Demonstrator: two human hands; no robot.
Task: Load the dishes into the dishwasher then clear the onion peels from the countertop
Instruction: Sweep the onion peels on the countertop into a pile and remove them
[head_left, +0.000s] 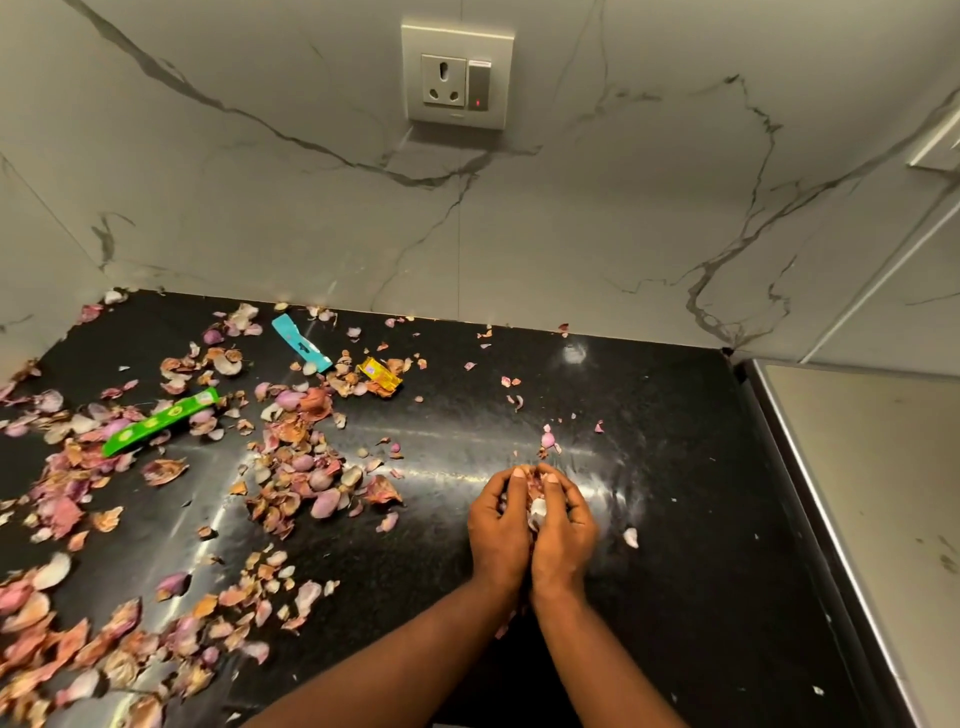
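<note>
— Two hands, pressed side by side: left hand (497, 525) and right hand (563, 519), fingers curled inward round a clump of peels (536, 501). Why cupped like that?

— My guess is that thin skins slip out of one palm, so both close into a bowl. A pale scrap pokes out between the thumbs.

— Is the grip tight?

— Snug, both closed on the clump, held just above the counter (675, 519). I cannot tell whether the knuckles touch it.

— What lies beside the grip?

— One loose peel (630, 537) just right of it, a few small ones just beyond the fingertips. That patch looks mostly gathered already.

— And the bulk?

— Left of the grip, well apart: a heap (296, 467) and scattered drifts, too many to count.

— Anything else?

— Three wrappers, all left of and beyond the grip: green (158, 422), yellow (381, 373), blue (301, 343). One socket (457, 75) on the wall beyond.

— Dishes?

— None in view; clearing is partway.
</note>
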